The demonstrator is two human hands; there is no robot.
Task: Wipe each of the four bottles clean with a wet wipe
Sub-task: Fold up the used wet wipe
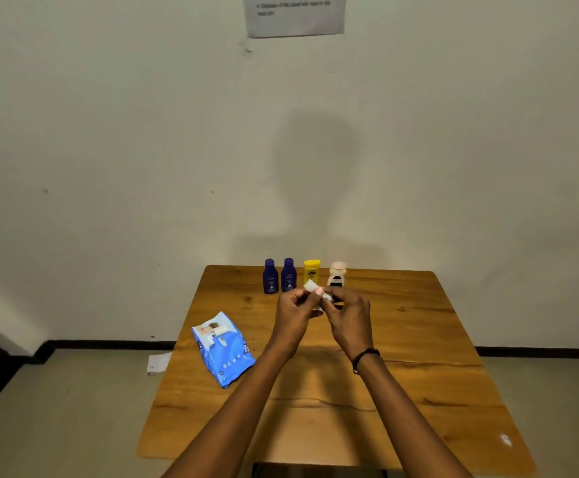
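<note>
A folded sheet of paper lay on the floor just left of the wooden table. On the table's left part a blue pack of wet wipes lay flat, its flap end toward the wall. Along the far edge stood four bottles in a row, upright and close together: two dark blue bottles, then a yellow bottle, then a pale bottle with a pink cap at the right end. In front of the row, above the tabletop, the left hand and the right hand met, both sets of fingers curled and pinching a small white wet wipe between them, partly bunched. The right wrist wore a dark band. A printed notice hung on the wall above, its text too blurred to read.
</note>
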